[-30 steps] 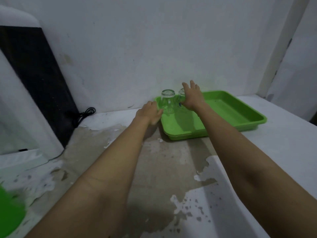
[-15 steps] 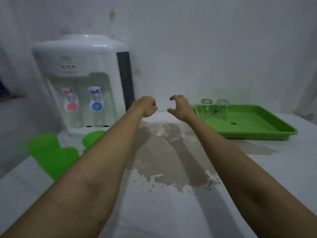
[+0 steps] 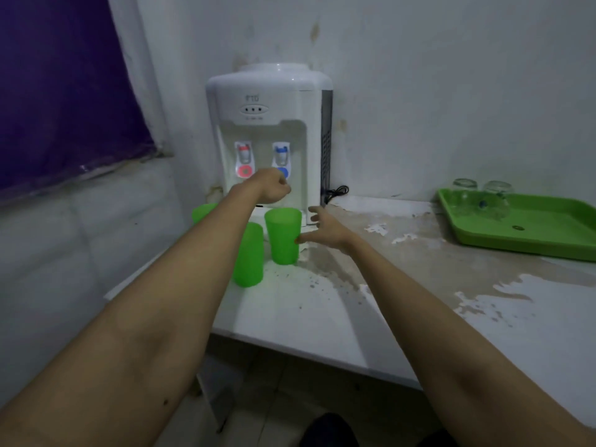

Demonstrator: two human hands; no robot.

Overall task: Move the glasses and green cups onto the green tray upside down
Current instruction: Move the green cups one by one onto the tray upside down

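Three green cups stand upright on the counter's left end, below the water dispenser: one (image 3: 283,235) in the middle, one (image 3: 250,254) nearer me, one (image 3: 203,212) mostly hidden behind my left arm. My right hand (image 3: 325,232) is open beside the middle cup, thumb touching its right side. My left hand (image 3: 274,188) hovers above the cups with fingers curled, holding nothing. The green tray (image 3: 532,233) lies at the right with two glasses upside down at its far left corner, one (image 3: 464,196) left of the other (image 3: 496,200).
A white water dispenser (image 3: 271,137) with red and blue taps stands against the wall behind the cups, its black cord (image 3: 337,192) trailing right. The counter (image 3: 403,285) has worn, stained patches. Its front edge drops to the floor near me.
My view swung left from the tray to the dispenser. Both hands left the glasses on the tray and moved to the green cups; my right hand now touches the middle cup.
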